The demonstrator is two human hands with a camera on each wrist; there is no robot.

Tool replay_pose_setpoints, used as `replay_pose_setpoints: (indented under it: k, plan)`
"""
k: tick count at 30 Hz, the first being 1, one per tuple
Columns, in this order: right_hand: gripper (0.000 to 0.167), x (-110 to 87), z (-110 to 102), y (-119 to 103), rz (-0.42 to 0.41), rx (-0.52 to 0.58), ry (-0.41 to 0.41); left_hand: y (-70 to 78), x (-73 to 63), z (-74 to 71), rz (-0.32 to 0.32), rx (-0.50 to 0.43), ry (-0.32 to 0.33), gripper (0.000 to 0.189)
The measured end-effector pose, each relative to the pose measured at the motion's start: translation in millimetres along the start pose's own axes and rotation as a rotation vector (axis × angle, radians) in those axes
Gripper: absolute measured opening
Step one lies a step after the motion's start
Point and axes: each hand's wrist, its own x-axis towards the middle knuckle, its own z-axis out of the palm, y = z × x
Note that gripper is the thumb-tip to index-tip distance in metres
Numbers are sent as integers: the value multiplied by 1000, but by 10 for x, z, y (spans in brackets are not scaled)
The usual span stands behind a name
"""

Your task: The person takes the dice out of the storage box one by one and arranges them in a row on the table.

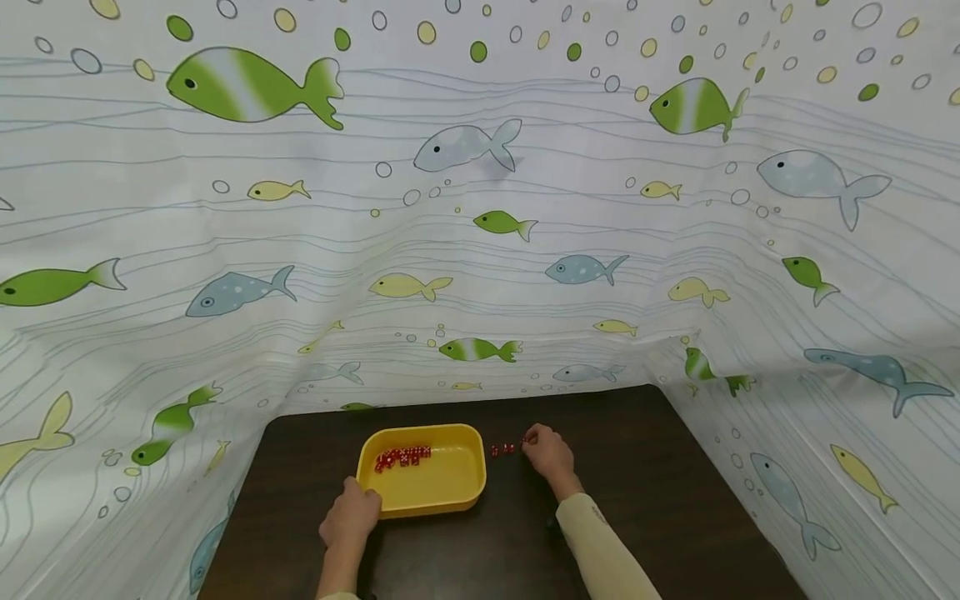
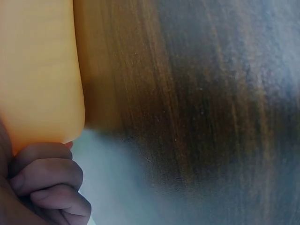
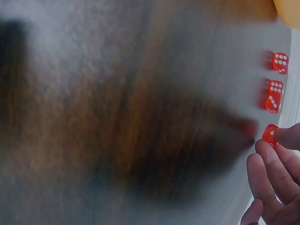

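A shallow yellow tray (image 1: 422, 492) stands on the dark table, with several red dice (image 1: 403, 457) gathered toward its far left inside. My left hand (image 1: 351, 512) grips the tray's near left corner; in the left wrist view its curled fingers (image 2: 47, 176) are against the tray's outer wall (image 2: 40, 70). To the right of the tray, my right hand (image 1: 549, 456) pinches a single red die (image 3: 271, 134) between thumb and fingertips, close over the table. Between tray and right hand, a red die (image 3: 280, 63) and a close pair of red dice (image 3: 274, 96) form a short row, white pips showing.
The dark wood-grain table (image 1: 637, 492) has a white cloth (image 1: 480, 292) printed with fish rising behind it and along both sides. The cloth meets the table's far edge just beyond the tray and dice.
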Motion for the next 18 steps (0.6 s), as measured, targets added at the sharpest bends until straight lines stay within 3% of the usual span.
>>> replay_pose_setpoints:
  k: [18]
  plan:
    - [16,-28,170,-127,-5,-40,3,-4,-6,18,-2,-17,14,48]
